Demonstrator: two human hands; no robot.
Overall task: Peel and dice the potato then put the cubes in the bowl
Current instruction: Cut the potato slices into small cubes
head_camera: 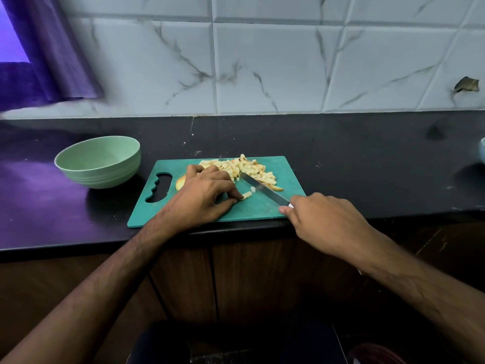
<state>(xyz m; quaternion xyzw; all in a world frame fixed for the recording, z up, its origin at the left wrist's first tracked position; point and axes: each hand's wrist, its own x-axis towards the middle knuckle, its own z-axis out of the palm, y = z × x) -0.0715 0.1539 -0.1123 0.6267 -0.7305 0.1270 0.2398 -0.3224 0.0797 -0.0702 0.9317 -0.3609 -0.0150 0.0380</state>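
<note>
Teal plastic makes up the cutting board (259,208), which lies at the near edge of the dark tabletop (367,158) in the middle of the frame. On its near half the left hand (204,191) pinches a thin potato strip (246,196) between curled fingers (237,197), pinning it to the board. To the right, the right hand (320,219) is clenched round the handle of a knife (265,188), whose blade slants up-left with its edge just beside the strip's free end, where one small cut piece (253,189) already sits. The main risk, as I judge it, is the blade coming down close to the left fingertips, since the strip is short and leaves little to hold; a slippery piece could also roll under the edge and give uneven cubes. Behind the left hand a larger potato slice (181,183) shows partly, with skin apparently on it, so some cutting seems left. Further back a heap of diced cubes (246,168) covers the far part of the board, a few near its far edge where a careless sweep might push them off. To the left of the board, well apart from the knife, stands the pale green bowl (99,160), with no cubes visible in it. Grey marbled wall tiles (262,61) rise behind, and a purple curtain (52,61) hangs at upper left.
</note>
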